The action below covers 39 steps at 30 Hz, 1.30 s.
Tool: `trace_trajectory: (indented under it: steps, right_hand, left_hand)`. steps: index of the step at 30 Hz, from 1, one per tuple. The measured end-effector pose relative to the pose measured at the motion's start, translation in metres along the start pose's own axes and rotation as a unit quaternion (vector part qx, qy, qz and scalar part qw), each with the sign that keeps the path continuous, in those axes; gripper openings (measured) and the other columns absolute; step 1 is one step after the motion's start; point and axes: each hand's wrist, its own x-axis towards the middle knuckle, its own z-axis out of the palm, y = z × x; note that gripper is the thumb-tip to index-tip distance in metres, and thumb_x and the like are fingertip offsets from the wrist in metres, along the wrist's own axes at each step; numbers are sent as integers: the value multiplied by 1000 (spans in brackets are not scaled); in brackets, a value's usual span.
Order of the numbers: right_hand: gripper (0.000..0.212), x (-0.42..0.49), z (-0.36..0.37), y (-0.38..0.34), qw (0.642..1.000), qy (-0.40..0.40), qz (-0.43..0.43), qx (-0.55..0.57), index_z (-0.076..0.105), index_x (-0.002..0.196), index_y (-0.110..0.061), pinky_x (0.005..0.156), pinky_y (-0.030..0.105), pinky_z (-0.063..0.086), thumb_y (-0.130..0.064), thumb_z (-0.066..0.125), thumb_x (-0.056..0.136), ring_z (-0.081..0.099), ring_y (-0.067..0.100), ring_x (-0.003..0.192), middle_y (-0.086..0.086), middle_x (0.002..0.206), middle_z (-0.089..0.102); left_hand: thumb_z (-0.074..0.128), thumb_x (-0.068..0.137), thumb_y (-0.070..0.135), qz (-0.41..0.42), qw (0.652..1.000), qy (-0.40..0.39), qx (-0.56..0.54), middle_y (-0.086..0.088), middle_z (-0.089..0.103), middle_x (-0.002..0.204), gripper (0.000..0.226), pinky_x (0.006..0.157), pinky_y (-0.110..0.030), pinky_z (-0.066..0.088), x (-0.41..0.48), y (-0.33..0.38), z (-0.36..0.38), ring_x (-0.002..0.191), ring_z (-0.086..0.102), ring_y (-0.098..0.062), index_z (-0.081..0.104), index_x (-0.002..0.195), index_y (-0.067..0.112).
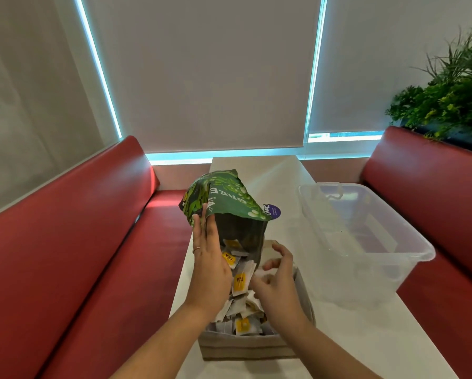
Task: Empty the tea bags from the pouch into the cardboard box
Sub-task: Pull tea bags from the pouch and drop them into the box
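While the green pouch hangs upside down over the cardboard box, its torn mouth points down and toward the camera, and tea bags with yellow labels spill out of the opening. The left hand holds the pouch by its left edge, with the fingers stretched up along the side of the foil; the thumb is hidden. The pouch sits above and just to the right of that hand, its crumpled bottom end uppermost.

The right hand hovers over the right half of the box, just below and to the right of the pouch's mouth, with its fingers loosely curled. Whether it pinches a tea bag or the box flap cannot be told. Between the two hands the falling bags form a loose stream, and a heap of white and yellow sachets already lies inside the box.

The box stands on the near end of a white surface. A clear plastic tub rests on the same surface, to the right of the box and further back. Red benches run along both sides, and a green plant stands behind the right one.
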Motion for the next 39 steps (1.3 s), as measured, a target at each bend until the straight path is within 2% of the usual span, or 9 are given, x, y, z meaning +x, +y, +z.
trace_trajectory:
  steps: [4, 8, 15, 19, 23, 27, 33, 36, 39]
  right_hand:
    - [66, -8, 2, 9, 965, 3, -199, -170, 38, 122, -41, 70, 7, 46, 2, 63, 79, 48, -5, 93, -8, 111, 32]
    - [31, -1, 1, 17, 923, -17, -281, -262, 62, 96, -32, 82, 3, 40, -5, 66, 81, 32, -12, 111, -14, 115, 28]
    - [19, 7, -15, 39, 907, -44, -272, -318, 64, 96, -22, 69, 5, 37, -7, 62, 85, 47, 0, 80, -12, 95, 50]
    - [33, 11, -21, 55, 897, -91, -179, -393, 62, 117, -30, 79, 16, 46, -16, 60, 87, 55, 4, 92, -12, 108, 58]
    - [26, 11, -21, 29, 907, -32, -275, -317, 65, 109, -22, 79, 8, 45, -12, 64, 85, 51, -3, 89, -9, 104, 61]
    - [47, 18, -6, -4, 856, -60, -367, -359, 52, 129, -19, 97, 12, 35, -13, 66, 85, 51, 8, 114, -1, 128, 57]
    - [81, 37, 1, -23, 776, -229, -262, -526, -4, 148, -31, 105, 40, 36, -30, 54, 91, 32, 34, 132, 9, 155, 15]
    - [81, 48, 8, -35, 749, -261, -242, -559, -4, 148, -34, 106, 44, 34, -30, 54, 91, 27, 37, 135, 9, 156, 10]
    - [69, 52, 12, -47, 727, -273, -237, -584, 11, 148, -28, 100, 39, 37, -21, 52, 93, 34, 31, 131, 10, 149, 30]
  left_hand:
    - [40, 84, -14, -12, 1000, 0, -10, 26, -23, 144, 91, 110, -7, -2, -1, 2, 5, 142, -17, -4, -11, 138, 39]
    - [42, 83, -14, -13, 1000, -11, -8, 15, -19, 150, 91, 101, 4, -9, 1, 2, 8, 143, -18, -8, -8, 140, 37]
    - [39, 83, -17, 7, 1000, -2, 9, 19, -21, 150, 94, 105, 0, -8, 8, -11, 5, 143, -19, -7, -11, 142, 37]
    - [38, 80, -19, 7, 1000, 1, 15, 19, -21, 151, 95, 108, -3, -8, 8, -18, 5, 144, -17, -8, -11, 144, 32]
    - [39, 82, -18, 7, 1000, 0, 2, 30, -28, 145, 95, 108, -3, -7, 5, -20, 4, 143, -19, -5, -11, 144, 34]
    - [39, 84, -16, 2, 1000, 0, -25, 24, -22, 151, 98, 117, -16, 1, 2, -16, 4, 144, -15, -5, -14, 140, 43]
    - [38, 82, -17, -1, 994, -42, -96, 1, -1, 160, 95, 117, -30, 12, -1, -7, -1, 147, 1, -10, -7, 146, 36]
    - [38, 83, -15, 9, 992, -61, -114, 2, 0, 160, 92, 117, -22, 10, -2, 0, -2, 146, 3, -6, -6, 145, 37]
    - [38, 84, -15, 9, 992, -53, -118, 1, 2, 159, 96, 117, -21, 12, 0, 0, -2, 146, 5, -9, -8, 142, 45]
